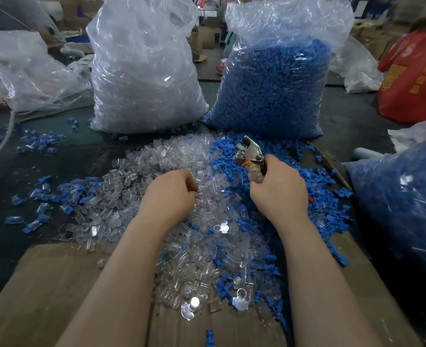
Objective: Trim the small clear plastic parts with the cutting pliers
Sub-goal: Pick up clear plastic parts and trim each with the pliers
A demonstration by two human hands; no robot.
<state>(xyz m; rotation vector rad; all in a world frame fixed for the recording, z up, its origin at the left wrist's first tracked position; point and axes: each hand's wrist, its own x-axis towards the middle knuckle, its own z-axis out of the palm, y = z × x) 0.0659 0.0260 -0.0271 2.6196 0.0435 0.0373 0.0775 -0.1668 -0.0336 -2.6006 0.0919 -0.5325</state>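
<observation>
Far left, we see crumpled clear plastic sheeting (pixel 29 71) and a scatter of loose blue pieces (pixel 39 144) on the dark table (pixel 106 156). More blue pieces (pixel 44 196) lie nearer us, beside a flat sheet of cardboard (pixel 44 284) that runs under our forearms.

Moving right, a tall clear bag (pixel 141 71) packed with clear parts stands upright at the back. In front of it spreads the heap of small clear plastic parts (pixel 161 156), reaching from the bag's foot down onto the cardboard.

Our left hand (pixel 172 194) rests palm down in this heap, fingers curled into the parts. We cannot tell whether it has hold of one, since the fingertips are buried among them.

Further right, a second bag (pixel 277 83), filled with blue pieces, stands just beside the first. A spill of blue pieces (pixel 314 181) lies at its base and meets the clear heap along its right edge.

Our right hand (pixel 279 189) grips the cutting pliers (pixel 250 151) by the handles, which are wrapped in pale cloth. The metal head points up and away from us, above the blue spill, with its jaws slightly apart.

At the far right lie a red bag (pixel 415 78) with yellow print and another clear bag of blue pieces (pixel 402 201).
</observation>
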